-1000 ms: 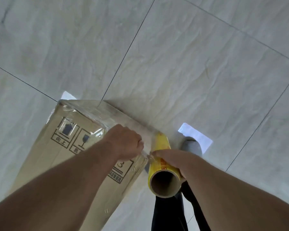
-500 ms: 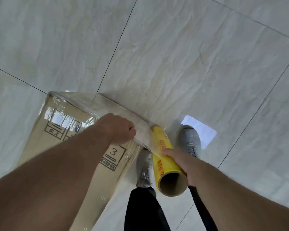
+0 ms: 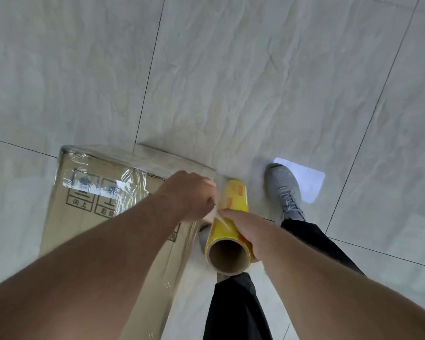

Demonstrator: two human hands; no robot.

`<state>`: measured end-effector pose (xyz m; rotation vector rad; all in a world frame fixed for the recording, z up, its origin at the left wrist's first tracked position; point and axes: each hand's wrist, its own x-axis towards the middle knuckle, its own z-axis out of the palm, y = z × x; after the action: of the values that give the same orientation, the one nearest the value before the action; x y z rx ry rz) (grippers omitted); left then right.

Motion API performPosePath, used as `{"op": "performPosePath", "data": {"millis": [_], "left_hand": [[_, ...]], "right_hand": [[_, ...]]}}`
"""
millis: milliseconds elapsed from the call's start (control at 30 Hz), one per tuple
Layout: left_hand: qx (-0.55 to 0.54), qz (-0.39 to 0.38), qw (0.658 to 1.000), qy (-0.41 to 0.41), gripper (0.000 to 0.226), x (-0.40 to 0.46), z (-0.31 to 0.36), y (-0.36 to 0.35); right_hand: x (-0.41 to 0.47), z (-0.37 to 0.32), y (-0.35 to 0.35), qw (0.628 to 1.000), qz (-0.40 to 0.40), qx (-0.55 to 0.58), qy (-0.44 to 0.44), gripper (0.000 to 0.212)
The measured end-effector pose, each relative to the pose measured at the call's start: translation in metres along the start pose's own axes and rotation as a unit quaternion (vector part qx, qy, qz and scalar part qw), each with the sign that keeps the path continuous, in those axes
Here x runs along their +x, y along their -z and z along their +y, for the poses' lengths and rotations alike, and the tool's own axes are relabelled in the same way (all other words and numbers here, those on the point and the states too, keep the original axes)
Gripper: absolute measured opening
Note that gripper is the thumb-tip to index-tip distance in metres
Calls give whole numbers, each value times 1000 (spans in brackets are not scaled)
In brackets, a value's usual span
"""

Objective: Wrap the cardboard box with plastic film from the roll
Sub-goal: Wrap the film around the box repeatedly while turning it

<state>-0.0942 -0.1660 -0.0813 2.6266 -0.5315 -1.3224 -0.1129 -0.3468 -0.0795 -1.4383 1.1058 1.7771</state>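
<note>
Cardboard box (image 3: 88, 231) stands on the tiled floor (image 3: 255, 82), its long axis running from the person's feet away toward upper left; clear film (image 3: 130, 182) covers its far end. Just right of the box, the yellow roll (image 3: 231, 217) points its open core at the camera. Left hand (image 3: 189, 195), fingers curled, pinches the film at the box's near corner. Right hand (image 3: 245, 231) grips the roll. Grey shoe (image 3: 284, 190) lies right of the roll.

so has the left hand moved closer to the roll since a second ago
Yes. The left hand, fingers curled at the film, has closed toward the yellow roll; measured against the cardboard box, it now sits past the box's right edge, nearly meeting the right hand.
</note>
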Motion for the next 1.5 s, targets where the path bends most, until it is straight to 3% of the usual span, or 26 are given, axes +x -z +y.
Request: {"op": "performPosePath", "data": {"millis": [133,300,367,433,533,600,667,800,933,1100,1233,1300,1400,1500], "left_hand": [[14,20,1000,-8,25,1,0,-1],[17,56,998,18,55,6,-1,-12],[7,58,998,28,66,9,-4,-15],[4,55,998,28,61,12,-6,-18],[-1,40,998,41,39,9,-9,-18],[6,23,999,48,32,8,-3,-15],[10,19,998,53,31,8,2,-14],[28,60,997,50,20,7,2,-14],[19,55,997,57,41,7,4,-16],[17,66,996,63,42,8,2,-18],[24,68,996,57,44,5,3,-18],[29,69,996,53,43,4,3,-19],[37,61,996,47,36,2,5,-13],[198,27,980,-24,43,-2,19,-12]], "right_hand": [[16,28,3,977,-49,207,-10,68],[35,42,-23,912,-114,393,-41,93],[36,45,-31,892,-138,428,-35,87],[37,49,-32,885,-142,444,-11,79],[36,63,-24,927,-110,359,4,72],[35,77,-17,976,-50,210,7,70],[29,81,-12,998,1,56,20,71],[29,54,-23,990,19,-123,60,79],[46,49,-58,978,29,-196,69,112],[61,70,-72,1000,-3,17,23,135],[65,98,-77,987,-21,151,49,103],[68,113,-75,962,-50,264,47,79],[65,131,-81,889,-153,432,6,76],[62,133,-89,865,-178,469,4,77]]}}
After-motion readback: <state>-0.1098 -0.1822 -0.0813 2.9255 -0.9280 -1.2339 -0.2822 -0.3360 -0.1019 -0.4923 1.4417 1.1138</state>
